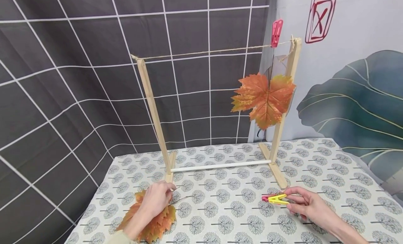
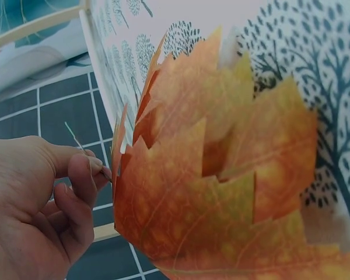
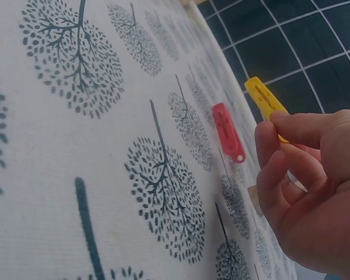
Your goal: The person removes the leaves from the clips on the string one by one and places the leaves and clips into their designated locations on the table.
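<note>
A dark white-gridded curtain hangs beside a pale leaf-printed backdrop, behind a tree-patterned tablecloth

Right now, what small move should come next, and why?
Probably lift the stem that the left hand pinches, off the leaf pile toward the string: the right hand holds a yellow clothespin, and another leaf already hangs there by a pink clothespin.

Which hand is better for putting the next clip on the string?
Probably the right hand: it pinches the yellow clothespin, while the left hand is busy pinching a leaf stem. Both hands are below the twine.
</note>
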Demonstrator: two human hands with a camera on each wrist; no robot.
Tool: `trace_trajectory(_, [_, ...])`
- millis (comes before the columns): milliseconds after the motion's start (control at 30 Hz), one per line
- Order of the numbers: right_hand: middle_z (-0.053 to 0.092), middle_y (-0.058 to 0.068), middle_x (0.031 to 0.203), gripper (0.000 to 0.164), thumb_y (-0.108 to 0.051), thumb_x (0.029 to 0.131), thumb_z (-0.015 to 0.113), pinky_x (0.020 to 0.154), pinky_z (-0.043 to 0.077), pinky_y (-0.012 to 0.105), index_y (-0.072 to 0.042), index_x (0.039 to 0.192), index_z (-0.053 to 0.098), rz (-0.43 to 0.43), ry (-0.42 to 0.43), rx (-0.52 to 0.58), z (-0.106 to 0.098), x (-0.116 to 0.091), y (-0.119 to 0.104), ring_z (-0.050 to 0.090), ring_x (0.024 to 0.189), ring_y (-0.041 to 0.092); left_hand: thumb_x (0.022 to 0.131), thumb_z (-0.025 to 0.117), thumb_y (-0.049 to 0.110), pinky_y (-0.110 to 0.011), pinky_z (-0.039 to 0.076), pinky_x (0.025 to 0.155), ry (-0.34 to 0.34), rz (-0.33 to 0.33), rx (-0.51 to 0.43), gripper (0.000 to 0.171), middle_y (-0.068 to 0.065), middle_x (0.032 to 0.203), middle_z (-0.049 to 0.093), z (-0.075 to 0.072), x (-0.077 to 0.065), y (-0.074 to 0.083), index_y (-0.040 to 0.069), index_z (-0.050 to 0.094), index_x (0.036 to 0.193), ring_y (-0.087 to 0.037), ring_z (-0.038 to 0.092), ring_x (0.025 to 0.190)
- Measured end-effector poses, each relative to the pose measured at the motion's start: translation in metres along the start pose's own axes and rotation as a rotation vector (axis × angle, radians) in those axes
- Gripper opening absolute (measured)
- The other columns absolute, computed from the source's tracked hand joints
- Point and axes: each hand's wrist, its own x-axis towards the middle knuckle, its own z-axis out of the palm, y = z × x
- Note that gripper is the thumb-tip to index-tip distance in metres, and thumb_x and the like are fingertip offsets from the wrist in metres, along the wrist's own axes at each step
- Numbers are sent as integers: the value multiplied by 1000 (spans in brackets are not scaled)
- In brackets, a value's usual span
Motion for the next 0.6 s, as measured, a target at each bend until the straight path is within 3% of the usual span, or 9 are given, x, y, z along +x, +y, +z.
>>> trace_trajectory(400, [68, 17, 120, 41, -8, 89, 73, 49, 47, 26, 3, 123, 55, 52, 15, 13, 3, -1, 6, 58, 61, 15, 75, 75, -7, -22, 38, 44, -27, -9, -11, 23, 2, 73, 62, 3, -4, 1, 12, 78, 87, -7, 46, 55])
trace_trajectory(600, [72, 11, 115, 44, -10, 89, 73, 50, 47, 25, 5, 125, 53, 74, 15, 32, 5, -2, 8, 59, 63, 14, 75, 74, -9, -21, 39, 45, -34, -3, -20, 23, 2, 72, 61, 6, -4, 1, 11, 78, 86, -8, 46, 56])
